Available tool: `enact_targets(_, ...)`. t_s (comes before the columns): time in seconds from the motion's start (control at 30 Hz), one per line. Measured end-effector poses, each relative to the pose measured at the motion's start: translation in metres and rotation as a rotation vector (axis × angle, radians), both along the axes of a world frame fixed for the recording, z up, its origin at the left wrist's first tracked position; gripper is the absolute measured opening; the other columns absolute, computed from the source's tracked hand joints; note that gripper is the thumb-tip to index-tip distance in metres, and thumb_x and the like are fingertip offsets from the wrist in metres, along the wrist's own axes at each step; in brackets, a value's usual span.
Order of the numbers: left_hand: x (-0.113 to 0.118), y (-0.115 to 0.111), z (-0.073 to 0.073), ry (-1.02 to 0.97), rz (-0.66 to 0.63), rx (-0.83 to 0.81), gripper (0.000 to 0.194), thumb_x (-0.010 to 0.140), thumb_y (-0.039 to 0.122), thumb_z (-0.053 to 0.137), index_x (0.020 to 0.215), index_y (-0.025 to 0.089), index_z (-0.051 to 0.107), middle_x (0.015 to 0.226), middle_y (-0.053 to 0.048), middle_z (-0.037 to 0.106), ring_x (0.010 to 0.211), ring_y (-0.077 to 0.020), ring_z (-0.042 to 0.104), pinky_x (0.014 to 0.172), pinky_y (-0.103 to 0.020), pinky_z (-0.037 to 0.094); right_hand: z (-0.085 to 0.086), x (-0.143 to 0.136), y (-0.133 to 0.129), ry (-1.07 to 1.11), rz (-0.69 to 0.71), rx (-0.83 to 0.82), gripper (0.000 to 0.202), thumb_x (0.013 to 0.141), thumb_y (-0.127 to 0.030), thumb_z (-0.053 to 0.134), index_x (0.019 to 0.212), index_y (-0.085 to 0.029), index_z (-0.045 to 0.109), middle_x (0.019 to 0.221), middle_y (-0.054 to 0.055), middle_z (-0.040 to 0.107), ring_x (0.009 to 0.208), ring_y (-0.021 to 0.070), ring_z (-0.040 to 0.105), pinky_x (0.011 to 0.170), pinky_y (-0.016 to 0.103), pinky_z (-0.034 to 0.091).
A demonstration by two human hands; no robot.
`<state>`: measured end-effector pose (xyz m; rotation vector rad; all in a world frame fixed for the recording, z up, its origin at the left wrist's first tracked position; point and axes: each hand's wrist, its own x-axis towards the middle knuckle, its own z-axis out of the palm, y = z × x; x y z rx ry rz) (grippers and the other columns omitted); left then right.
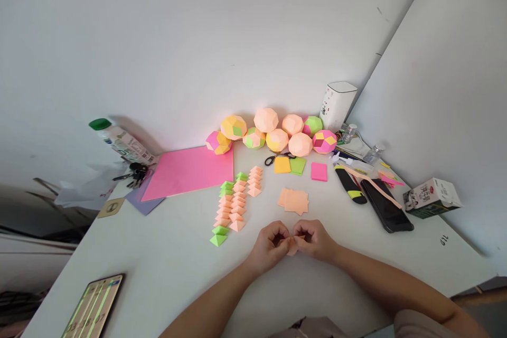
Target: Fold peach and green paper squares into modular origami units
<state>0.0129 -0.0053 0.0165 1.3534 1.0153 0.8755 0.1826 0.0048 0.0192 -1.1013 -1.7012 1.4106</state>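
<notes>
Near the front middle of the table, my left hand [272, 245] and my right hand [312, 237] meet, thumbs and fingertips pinched on a small peach paper piece [292, 247]. Most of that piece is hidden by my fingers. Just beyond my hands lie loose peach paper squares [296, 201]. To their left run rows of folded paper units, peach ones [237, 210] and green ones [218, 237], overlapping one another. Farther back are stacks of sticky notes: orange [282, 165], green [298, 166] and pink [319, 171].
Several faceted paper balls [300, 144] sit by the wall, with scissors [270, 160] before them. A pink sheet [190, 171] and a bottle [127, 142] are left. A cutter [350, 185], dark phone [386, 206] and milk carton [431, 198] lie right. A lit phone [95, 306] is front left.
</notes>
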Motion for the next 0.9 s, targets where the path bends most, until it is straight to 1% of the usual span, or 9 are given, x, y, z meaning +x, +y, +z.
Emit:
enact_targets(0.1,-0.0006,0.0008,0.0012,-0.057,0.002,-0.076,0.008,0.066,0.015,0.053,0.064,0.017,0.046,0.061,0.003,0.044,0.053,-0.0083,0.035,0.05,-0.021,0.029,0.0003,0.0005,0.0003,0.044,-0.038,-0.039,0.008,0.064,-0.014,0.051,0.059,-0.018,0.046,0.049,-0.005,0.044,0.044,0.0074,0.036,0.042,0.021,0.027)
enact_targets(0.2,-0.0014,0.0026,0.0038,-0.093,0.028,-0.131,0.01,0.066,0.019,0.054,0.063,0.017,0.045,0.058,0.004,0.041,0.052,-0.0081,0.033,0.049,-0.021,0.026,0.0006,0.0017,0.0014,0.127,-0.066,-0.127,0.008,0.066,-0.015,0.052,0.063,-0.018,0.046,0.05,-0.005,0.048,0.044,0.0089,0.044,0.043,0.021,0.033)
enact_targets(0.33,-0.0034,0.0054,0.0054,-0.14,0.094,-0.19,0.014,0.066,0.025,0.057,0.062,0.017,0.046,0.057,0.004,0.04,0.052,-0.0084,0.033,0.049,-0.021,0.025,-0.0028,0.0046,0.0043,0.246,-0.113,-0.218,0.011,0.073,-0.019,0.053,0.066,-0.018,0.045,0.051,-0.003,0.053,0.044,0.0097,0.047,0.044,0.022,0.036)
enact_targets(0.47,-0.0061,0.0073,0.003,-0.176,0.18,-0.196,0.017,0.068,0.027,0.059,0.063,0.016,0.048,0.06,0.003,0.042,0.056,-0.0085,0.035,0.053,-0.021,0.027,-0.0073,0.0059,0.0061,0.343,-0.138,-0.216,0.016,0.082,-0.028,0.052,0.071,-0.019,0.044,0.055,-0.003,0.055,0.047,0.0097,0.048,0.046,0.022,0.037)
enact_targets(0.53,-0.0063,0.0074,0.0018,-0.177,0.182,-0.203,0.019,0.069,0.029,0.061,0.063,0.015,0.049,0.06,0.003,0.043,0.057,-0.0084,0.036,0.054,-0.02,0.029,-0.0076,0.0051,0.0056,0.333,-0.102,-0.216,0.017,0.084,-0.033,0.053,0.077,-0.019,0.047,0.059,-0.003,0.055,0.049,0.0098,0.049,0.048,0.023,0.039)
enact_targets(0.6,-0.0053,0.0067,0.0011,-0.176,0.176,-0.211,0.023,0.069,0.032,0.063,0.064,0.015,0.049,0.06,0.004,0.044,0.056,-0.0082,0.039,0.054,-0.02,0.031,-0.0068,0.004,0.0047,0.28,-0.059,-0.203,0.019,0.082,-0.035,0.057,0.085,-0.018,0.05,0.062,-0.003,0.055,0.051,0.0097,0.05,0.051,0.023,0.04)
enact_targets(0.7,-0.0028,0.0045,0.0009,-0.179,0.151,-0.254,0.03,0.07,0.042,0.065,0.069,0.016,0.049,0.061,0.003,0.048,0.054,-0.0089,0.044,0.05,-0.02,0.035,-0.0062,0.0032,0.0039,0.195,-0.018,-0.157,0.02,0.082,-0.036,0.059,0.082,-0.016,0.055,0.061,-0.003,0.052,0.052,0.0096,0.05,0.052,0.023,0.039)
enact_targets(0.8,-0.0018,0.0024,0.0019,-0.199,0.094,-0.301,0.035,0.076,0.053,0.056,0.076,0.018,0.048,0.061,0.003,0.053,0.048,-0.0109,0.049,0.045,-0.022,0.038,-0.0075,0.0039,0.004,0.175,-0.024,-0.141,0.022,0.084,-0.037,0.056,0.078,-0.016,0.055,0.059,-0.002,0.052,0.051,0.0101,0.05,0.05,0.023,0.038)
enact_targets(0.9,-0.0027,0.0018,0.003,-0.199,0.074,-0.296,0.039,0.083,0.056,0.044,0.075,0.018,0.05,0.057,0.002,0.056,0.048,-0.0126,0.053,0.048,-0.024,0.041,-0.0088,0.0047,0.0048,0.195,-0.029,-0.143,0.021,0.084,-0.037,0.057,0.079,-0.016,0.055,0.061,-0.002,0.055,0.052,0.0104,0.051,0.051,0.024,0.04)
